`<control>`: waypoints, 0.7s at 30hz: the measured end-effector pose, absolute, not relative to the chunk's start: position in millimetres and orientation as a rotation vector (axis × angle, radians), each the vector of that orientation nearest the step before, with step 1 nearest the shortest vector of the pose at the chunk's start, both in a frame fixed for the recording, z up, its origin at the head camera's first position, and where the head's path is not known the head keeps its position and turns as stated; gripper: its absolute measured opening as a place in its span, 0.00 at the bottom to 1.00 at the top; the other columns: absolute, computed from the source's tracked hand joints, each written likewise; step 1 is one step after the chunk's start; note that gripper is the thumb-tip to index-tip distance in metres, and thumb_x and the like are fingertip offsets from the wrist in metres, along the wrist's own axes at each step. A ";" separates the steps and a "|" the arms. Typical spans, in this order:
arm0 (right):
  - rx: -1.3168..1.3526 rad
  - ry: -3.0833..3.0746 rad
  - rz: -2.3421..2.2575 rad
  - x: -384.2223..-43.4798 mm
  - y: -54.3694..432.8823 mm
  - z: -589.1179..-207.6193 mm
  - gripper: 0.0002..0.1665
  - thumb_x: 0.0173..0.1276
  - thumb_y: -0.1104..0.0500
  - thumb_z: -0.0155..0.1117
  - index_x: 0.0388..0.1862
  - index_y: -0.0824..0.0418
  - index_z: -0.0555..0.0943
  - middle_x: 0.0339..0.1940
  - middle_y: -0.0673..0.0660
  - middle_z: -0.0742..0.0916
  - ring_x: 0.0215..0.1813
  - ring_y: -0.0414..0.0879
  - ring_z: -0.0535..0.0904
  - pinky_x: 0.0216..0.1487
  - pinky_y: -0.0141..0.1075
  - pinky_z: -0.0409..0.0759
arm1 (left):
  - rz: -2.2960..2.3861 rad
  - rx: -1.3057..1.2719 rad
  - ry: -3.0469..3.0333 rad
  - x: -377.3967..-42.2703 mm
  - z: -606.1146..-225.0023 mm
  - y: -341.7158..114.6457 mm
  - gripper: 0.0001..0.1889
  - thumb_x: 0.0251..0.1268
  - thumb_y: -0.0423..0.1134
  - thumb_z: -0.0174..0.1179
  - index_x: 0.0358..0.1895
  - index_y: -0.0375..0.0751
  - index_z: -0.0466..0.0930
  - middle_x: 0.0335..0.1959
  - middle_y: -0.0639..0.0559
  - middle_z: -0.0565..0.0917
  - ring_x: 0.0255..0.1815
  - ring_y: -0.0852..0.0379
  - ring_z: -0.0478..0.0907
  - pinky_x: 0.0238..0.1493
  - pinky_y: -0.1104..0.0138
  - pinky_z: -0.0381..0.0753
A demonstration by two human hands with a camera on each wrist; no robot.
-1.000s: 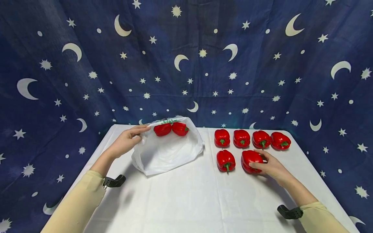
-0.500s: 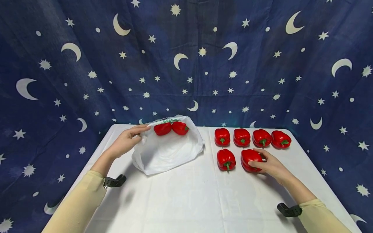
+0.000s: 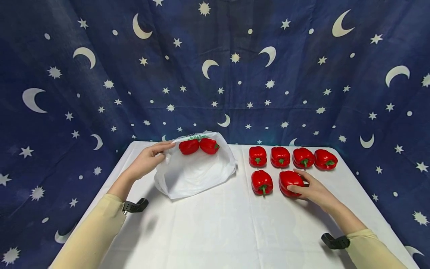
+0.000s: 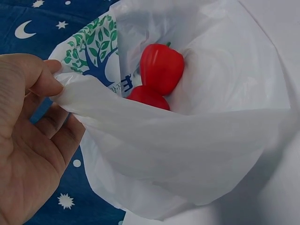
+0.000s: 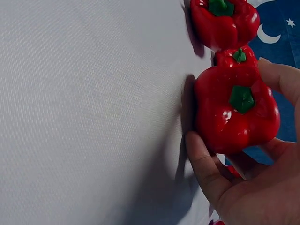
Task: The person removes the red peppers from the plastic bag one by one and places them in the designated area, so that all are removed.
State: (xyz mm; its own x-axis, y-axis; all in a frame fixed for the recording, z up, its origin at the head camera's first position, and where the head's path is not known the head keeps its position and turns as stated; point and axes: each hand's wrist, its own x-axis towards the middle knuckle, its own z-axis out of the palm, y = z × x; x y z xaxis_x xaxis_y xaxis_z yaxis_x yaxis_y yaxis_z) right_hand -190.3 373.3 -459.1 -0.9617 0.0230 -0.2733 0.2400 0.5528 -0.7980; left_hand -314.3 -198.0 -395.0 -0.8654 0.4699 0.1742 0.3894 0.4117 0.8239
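Observation:
My left hand (image 3: 146, 160) pinches the rim of a white plastic bag (image 3: 195, 179) between thumb and fingers, its mouth held wide. Inside lie two red bell peppers (image 4: 161, 68), side by side against the far wall with the green leaf print. At the right, my right hand (image 3: 315, 192) grips a red bell pepper (image 3: 289, 183) from its right side, thumb and fingers spread around it. The right wrist view shows that pepper's green stem (image 5: 242, 99); it appears to rest on the table, though its underside is hidden.
Another pepper (image 3: 262, 182) sits just left of the gripped one. Behind them a row of several peppers (image 3: 280, 157) lines the white table's (image 3: 215, 231) back right. A dark blue curtain (image 3: 188, 48) with moons and stars hangs behind and at both sides.
The head view has shifted slightly. Both hands keep their holds on the bag rim and the bell pepper, with no clear movement of either.

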 end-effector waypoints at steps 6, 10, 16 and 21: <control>0.199 2.579 -1.350 -186.7 378.6 -449.3 0.63 0.67 0.38 0.70 0.85 0.63 0.45 0.76 0.77 0.59 0.70 0.73 0.61 0.57 0.55 0.81 | 1.486 0.773 2.558 -316.1 -392.3 -195.1 0.24 0.77 0.31 0.49 0.72 0.45 0.75 0.77 0.52 0.67 0.81 0.48 0.53 0.72 0.44 0.62; 0.197 2.665 -1.357 -185.9 384.1 -436.5 0.59 0.72 0.38 0.64 0.84 0.67 0.46 0.77 0.77 0.59 0.71 0.73 0.63 0.55 0.49 0.83 | 1.505 0.759 2.547 -318.2 -389.1 -193.6 0.24 0.77 0.31 0.49 0.72 0.47 0.76 0.77 0.54 0.67 0.81 0.52 0.51 0.73 0.45 0.60; 0.147 2.776 -1.429 -188.1 380.7 -412.1 0.54 0.74 0.39 0.62 0.83 0.66 0.52 0.76 0.73 0.65 0.70 0.68 0.66 0.46 0.25 0.78 | 1.498 0.775 2.557 -320.8 -381.9 -193.0 0.24 0.77 0.31 0.50 0.72 0.49 0.76 0.77 0.54 0.67 0.80 0.51 0.55 0.73 0.44 0.61; 0.060 2.826 -1.403 -190.1 354.3 -390.7 0.48 0.74 0.40 0.62 0.83 0.61 0.58 0.75 0.69 0.69 0.71 0.66 0.67 0.59 0.46 0.80 | 1.501 0.789 2.565 -321.7 -376.2 -193.5 0.24 0.77 0.31 0.50 0.71 0.49 0.77 0.76 0.54 0.68 0.78 0.49 0.58 0.72 0.44 0.62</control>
